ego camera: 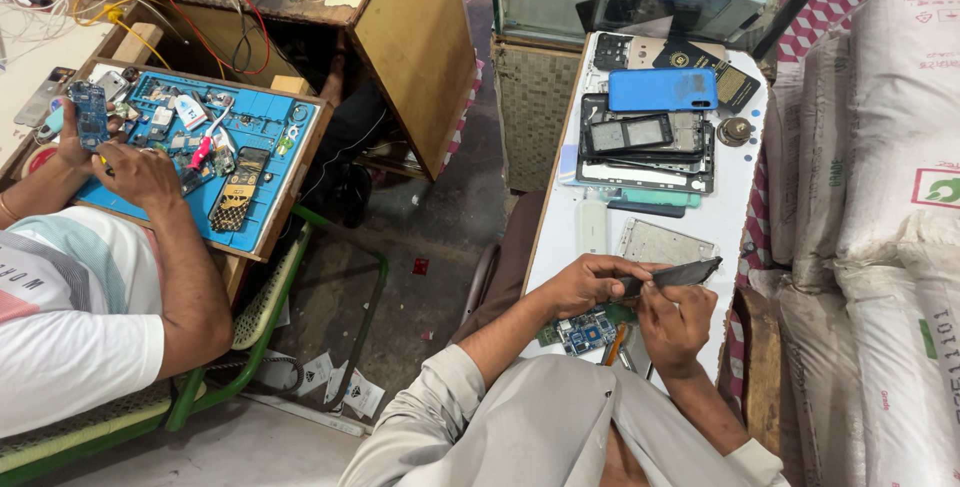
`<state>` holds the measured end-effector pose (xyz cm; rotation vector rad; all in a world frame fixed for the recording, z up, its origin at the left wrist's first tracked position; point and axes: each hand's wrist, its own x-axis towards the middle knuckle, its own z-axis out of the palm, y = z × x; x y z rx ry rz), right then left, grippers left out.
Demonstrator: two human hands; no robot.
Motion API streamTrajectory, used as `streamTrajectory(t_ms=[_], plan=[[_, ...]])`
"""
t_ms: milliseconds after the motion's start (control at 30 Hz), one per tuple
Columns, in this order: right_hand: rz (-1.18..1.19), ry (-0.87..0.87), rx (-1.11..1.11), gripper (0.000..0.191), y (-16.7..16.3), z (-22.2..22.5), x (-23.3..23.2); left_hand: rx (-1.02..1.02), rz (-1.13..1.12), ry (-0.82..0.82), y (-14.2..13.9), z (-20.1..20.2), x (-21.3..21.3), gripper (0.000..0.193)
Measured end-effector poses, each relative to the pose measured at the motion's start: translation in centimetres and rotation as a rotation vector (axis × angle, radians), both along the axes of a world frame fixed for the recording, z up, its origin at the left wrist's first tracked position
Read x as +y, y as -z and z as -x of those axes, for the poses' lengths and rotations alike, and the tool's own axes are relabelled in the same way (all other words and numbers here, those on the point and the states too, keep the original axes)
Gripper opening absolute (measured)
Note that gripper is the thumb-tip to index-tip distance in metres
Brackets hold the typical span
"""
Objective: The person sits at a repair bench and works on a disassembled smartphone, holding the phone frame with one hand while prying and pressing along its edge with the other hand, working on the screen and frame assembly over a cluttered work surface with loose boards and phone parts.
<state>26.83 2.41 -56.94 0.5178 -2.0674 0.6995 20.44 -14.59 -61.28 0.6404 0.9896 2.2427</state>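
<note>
Over a narrow white worktable [585,232], a person's left hand [585,282] and right hand [675,319] both grasp a thin dark phone panel [680,273]; a firm, even hold looks best for prying. Beyond lie stacked phone frames [645,137] and a blue rectangular back cover [662,90]

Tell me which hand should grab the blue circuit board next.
Probably left: the left hand sits just above the circuit board, nearer than the right hand. Both grip the dark phone panel, so it must let go first.
</note>
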Motion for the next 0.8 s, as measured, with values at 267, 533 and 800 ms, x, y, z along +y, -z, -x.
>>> streamTrajectory(t_ms=[267, 533, 800], plan=[[-0.046, 0.0, 0.006, 0.026, 0.4, -0.1, 0.3, -0.074, 0.012, -0.005, -0.2, 0.0, 0.4, 0.048], [0.055, 0.162, -0.038, 0.03, 1.0, -0.1, 1.1, -0.119, -0.019, 0.012, -0.1, -0.1, 0.2, 0.049], [-0.066, -0.055, 0.006, 0.029, 0.8, -0.4, 0.6, 0.0, 0.011, 0.016, 0.0, -0.1, 0.2, 0.048]])
